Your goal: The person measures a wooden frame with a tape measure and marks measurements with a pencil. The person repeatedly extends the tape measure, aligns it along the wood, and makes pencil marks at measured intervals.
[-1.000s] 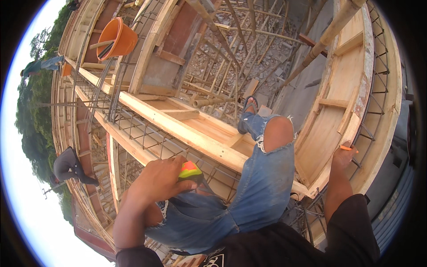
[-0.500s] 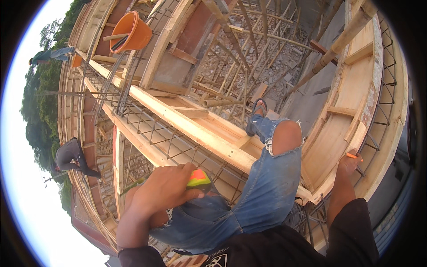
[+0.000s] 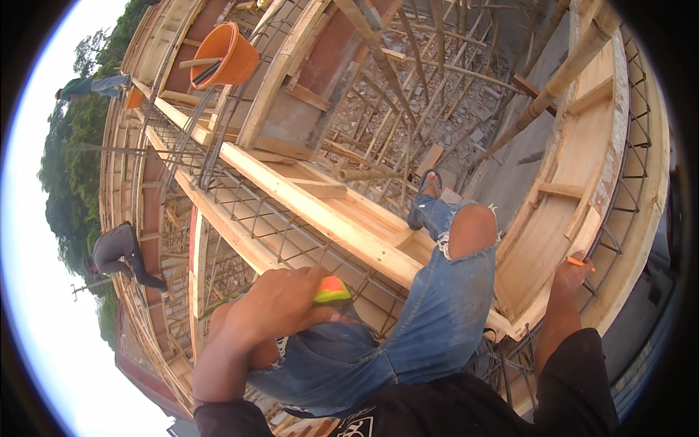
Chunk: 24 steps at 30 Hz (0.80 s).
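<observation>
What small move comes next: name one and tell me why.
Probably bring the tape over to the board: the left hand holds it off by the jeans, while the right hand, holding what looks like an orange pencil, is at that board's edge.

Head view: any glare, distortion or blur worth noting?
Head view: sky at left blown out to white; head view: outer board appears bowed near the right rim, dark corners around the picture; head view: left hand readable in outline.
</observation>
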Each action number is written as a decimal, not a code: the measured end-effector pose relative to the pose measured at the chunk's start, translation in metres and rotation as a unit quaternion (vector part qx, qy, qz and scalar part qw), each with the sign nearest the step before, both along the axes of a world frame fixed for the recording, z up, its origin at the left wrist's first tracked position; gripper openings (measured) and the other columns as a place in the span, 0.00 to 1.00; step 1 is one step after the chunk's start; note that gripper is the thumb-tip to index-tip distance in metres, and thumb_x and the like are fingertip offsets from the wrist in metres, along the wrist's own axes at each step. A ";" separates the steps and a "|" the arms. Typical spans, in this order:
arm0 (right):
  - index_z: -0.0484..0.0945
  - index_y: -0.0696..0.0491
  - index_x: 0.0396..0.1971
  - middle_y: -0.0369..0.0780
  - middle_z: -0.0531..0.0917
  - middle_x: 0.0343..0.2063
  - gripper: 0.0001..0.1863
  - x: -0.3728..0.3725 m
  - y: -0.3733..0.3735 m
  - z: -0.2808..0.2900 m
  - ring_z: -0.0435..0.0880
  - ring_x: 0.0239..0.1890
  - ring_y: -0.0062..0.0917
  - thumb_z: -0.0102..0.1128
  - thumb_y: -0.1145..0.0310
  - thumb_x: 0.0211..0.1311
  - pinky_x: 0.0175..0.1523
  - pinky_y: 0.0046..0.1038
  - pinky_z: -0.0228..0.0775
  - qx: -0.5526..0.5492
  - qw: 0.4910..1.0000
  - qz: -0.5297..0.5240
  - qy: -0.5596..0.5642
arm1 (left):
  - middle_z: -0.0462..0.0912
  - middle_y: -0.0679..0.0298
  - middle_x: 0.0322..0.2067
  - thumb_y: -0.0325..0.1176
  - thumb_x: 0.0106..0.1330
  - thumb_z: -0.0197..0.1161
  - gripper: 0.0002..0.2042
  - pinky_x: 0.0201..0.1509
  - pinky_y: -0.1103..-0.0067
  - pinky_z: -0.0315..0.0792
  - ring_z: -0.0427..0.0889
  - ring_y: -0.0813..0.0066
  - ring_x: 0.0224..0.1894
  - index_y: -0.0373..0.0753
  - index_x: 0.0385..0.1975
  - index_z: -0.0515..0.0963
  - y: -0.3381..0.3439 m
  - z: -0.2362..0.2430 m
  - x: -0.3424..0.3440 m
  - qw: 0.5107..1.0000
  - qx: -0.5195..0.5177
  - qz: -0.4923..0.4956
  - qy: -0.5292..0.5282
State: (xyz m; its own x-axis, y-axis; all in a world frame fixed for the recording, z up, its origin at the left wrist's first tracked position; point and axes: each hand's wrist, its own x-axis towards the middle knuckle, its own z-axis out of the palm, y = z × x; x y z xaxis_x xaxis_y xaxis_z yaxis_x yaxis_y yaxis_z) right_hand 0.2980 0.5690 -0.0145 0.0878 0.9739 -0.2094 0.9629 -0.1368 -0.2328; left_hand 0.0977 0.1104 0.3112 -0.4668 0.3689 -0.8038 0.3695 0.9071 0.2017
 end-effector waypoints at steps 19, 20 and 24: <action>0.67 0.48 0.56 0.43 0.78 0.51 0.28 0.011 0.009 -0.011 0.76 0.54 0.42 0.40 0.43 0.67 0.57 0.44 0.66 0.009 0.999 0.035 -0.017 | 0.81 0.48 0.35 0.51 0.54 0.67 0.27 0.43 0.61 0.70 0.79 0.47 0.41 0.36 0.45 0.72 0.002 -0.002 -0.001 1.000 -0.020 0.024 -0.002; 0.68 0.48 0.55 0.43 0.78 0.50 0.27 0.003 0.001 -0.001 0.76 0.54 0.42 0.40 0.43 0.67 0.56 0.44 0.66 0.010 0.999 0.031 -0.018 | 0.81 0.48 0.35 0.51 0.54 0.67 0.27 0.43 0.61 0.70 0.79 0.47 0.41 0.36 0.45 0.72 0.001 -0.002 0.000 0.999 -0.022 0.024 0.000; 0.68 0.49 0.50 0.44 0.78 0.50 0.25 -0.007 -0.011 0.011 0.76 0.53 0.42 0.42 0.44 0.67 0.56 0.44 0.67 0.033 0.999 0.016 -0.022 | 0.81 0.49 0.34 0.50 0.52 0.68 0.27 0.42 0.62 0.70 0.79 0.46 0.40 0.37 0.44 0.72 0.006 -0.001 0.000 0.999 -0.040 0.026 -0.004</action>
State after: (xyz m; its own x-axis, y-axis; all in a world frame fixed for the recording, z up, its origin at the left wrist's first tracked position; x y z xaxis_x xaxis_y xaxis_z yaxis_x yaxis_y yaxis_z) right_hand 0.2912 0.5582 -0.0035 0.0633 0.9878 -0.1421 0.9759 -0.0911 -0.1984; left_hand 0.0972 0.1160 0.3100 -0.4770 0.2790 -0.8335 0.3194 0.9385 0.1313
